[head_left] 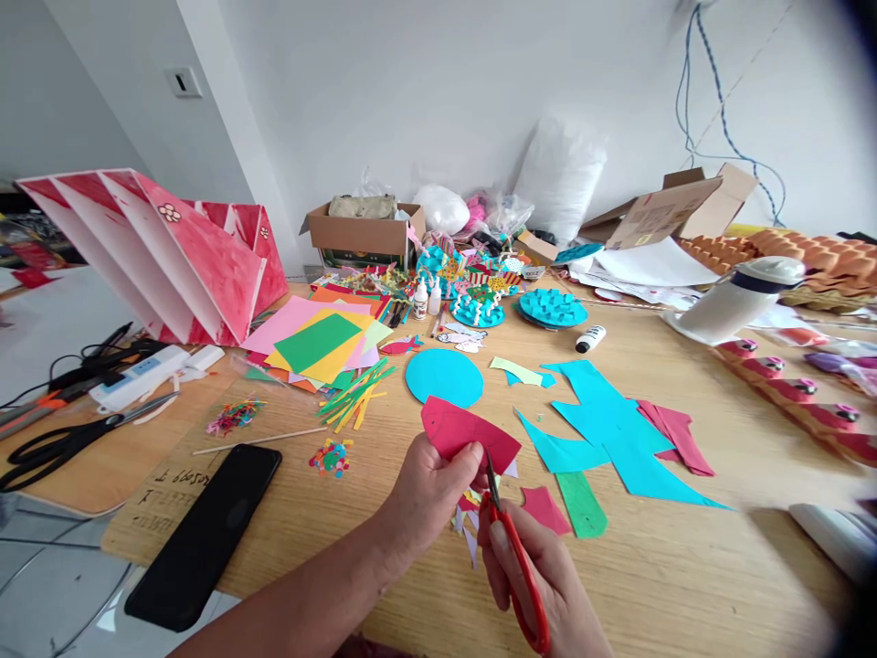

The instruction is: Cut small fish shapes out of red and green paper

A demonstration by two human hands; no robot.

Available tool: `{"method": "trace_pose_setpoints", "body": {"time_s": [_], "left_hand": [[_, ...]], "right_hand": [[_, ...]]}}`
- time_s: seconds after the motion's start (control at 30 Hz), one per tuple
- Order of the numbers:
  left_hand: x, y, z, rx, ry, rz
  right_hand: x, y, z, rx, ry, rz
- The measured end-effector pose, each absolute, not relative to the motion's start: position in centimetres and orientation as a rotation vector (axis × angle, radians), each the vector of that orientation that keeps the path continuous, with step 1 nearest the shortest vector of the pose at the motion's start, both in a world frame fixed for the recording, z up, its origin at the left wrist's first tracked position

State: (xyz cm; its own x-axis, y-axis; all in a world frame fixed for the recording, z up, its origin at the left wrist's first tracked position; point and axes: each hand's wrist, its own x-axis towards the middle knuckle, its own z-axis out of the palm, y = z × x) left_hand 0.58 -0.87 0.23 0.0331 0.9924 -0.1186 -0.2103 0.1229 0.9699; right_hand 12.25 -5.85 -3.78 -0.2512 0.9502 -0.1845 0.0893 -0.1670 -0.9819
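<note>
My left hand (438,489) pinches a piece of red paper (460,428) between thumb and fingers. Faint drawn lines and a small eye-like mark show on the paper, which is held above the table. Red-handled scissors (522,571) are in my right hand (541,567), with their blades at the lower edge of the paper. A blue paper circle (444,377) lies just beyond my left hand. Under and beside my hands are small paper scraps (470,539), a red scrap (546,510) and a green paper strip (582,504).
Blue paper offcuts (617,429) spread to the right. A black phone (206,535) and black scissors (89,439) lie at left, near stacked coloured paper (322,345). Glue bottles (420,300), decorated blue plates (552,308) and a cardboard box (366,233) stand farther back.
</note>
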Motion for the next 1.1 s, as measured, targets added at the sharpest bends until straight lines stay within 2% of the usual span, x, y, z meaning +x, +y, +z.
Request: {"method": "trace_pose_setpoints", "body": {"time_s": [1.1], "left_hand": [[0.55, -1.28, -0.46, 1.012, 1.054, 1.148]], "right_hand": [[12.80, -6.03, -3.46, -1.318, -1.392, 1.458]]}}
